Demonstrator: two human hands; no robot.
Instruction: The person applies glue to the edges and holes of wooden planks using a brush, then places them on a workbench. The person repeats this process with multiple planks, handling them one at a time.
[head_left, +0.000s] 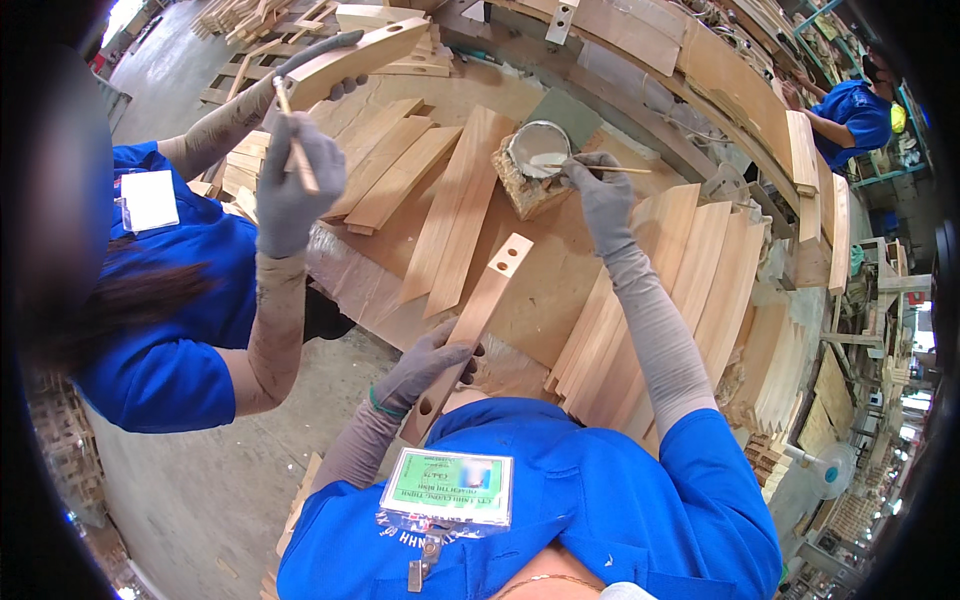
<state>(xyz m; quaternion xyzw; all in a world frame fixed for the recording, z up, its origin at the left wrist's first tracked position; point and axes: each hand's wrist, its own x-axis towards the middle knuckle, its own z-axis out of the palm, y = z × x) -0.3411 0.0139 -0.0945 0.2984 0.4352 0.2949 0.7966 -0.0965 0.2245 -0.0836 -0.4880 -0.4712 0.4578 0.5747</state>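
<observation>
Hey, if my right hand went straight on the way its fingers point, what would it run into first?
Your right hand would probably meet the round cup of white material first, just ahead of its fingers, though depth is hard to judge here.

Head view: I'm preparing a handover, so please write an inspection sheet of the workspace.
Surface: brown tabletop, partly covered.
Job's things: holed wooden piece, thin stick, pot with pale contents.
Clutter: slats left and right of the pot.
Hands: gloved; left hand grips the holed wooden piece, right hand holds the thin stick at the pot.
Cables: nothing seen.
Surroundings: co-worker at left holding another wooden piece; second person at far right.
</observation>
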